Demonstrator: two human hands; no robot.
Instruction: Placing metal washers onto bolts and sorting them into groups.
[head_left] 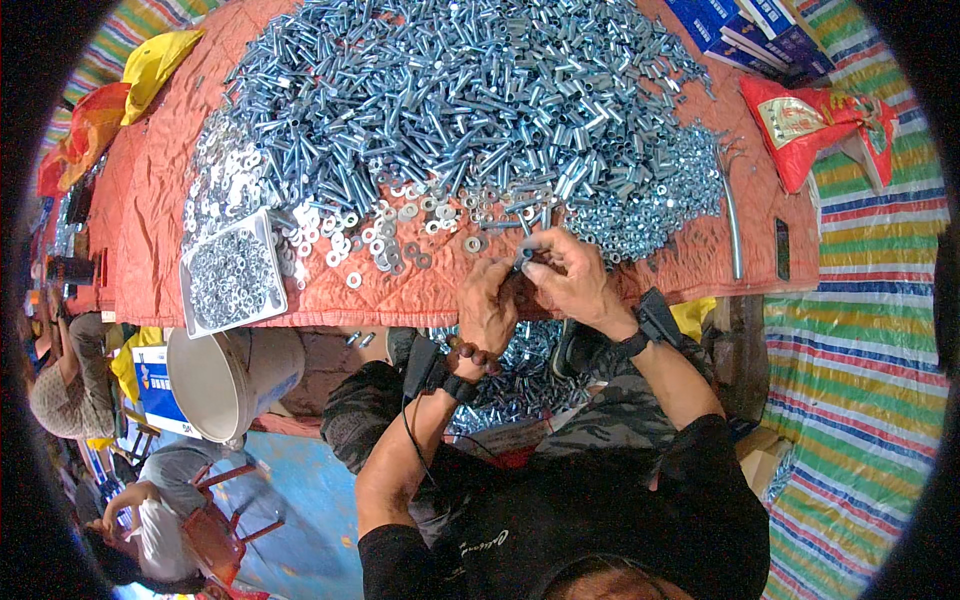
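Both my hands meet at the near edge of a red-covered table [640, 283], closed around a short metal sleeve [523, 257]. My left hand [487, 305] pinches it from the left and my right hand [575, 280] grips from the right. Fingers partly hide the piece, so its lower end cannot be made out. Just beyond them lie loose flat washers [472, 243] and a few metal sleeves. A large heap of metal sleeves [450, 110] fills the far part of the table, with a pile of small nuts [650, 215] at its right.
A white tray [187, 290] of small washers stands at the table's left edge. A metal rod [735, 225] and a red bag [790, 135] lie at the right. Below are a pale bucket [205, 385] and metal fasteners [520, 400] between my legs. Other people sit at the left.
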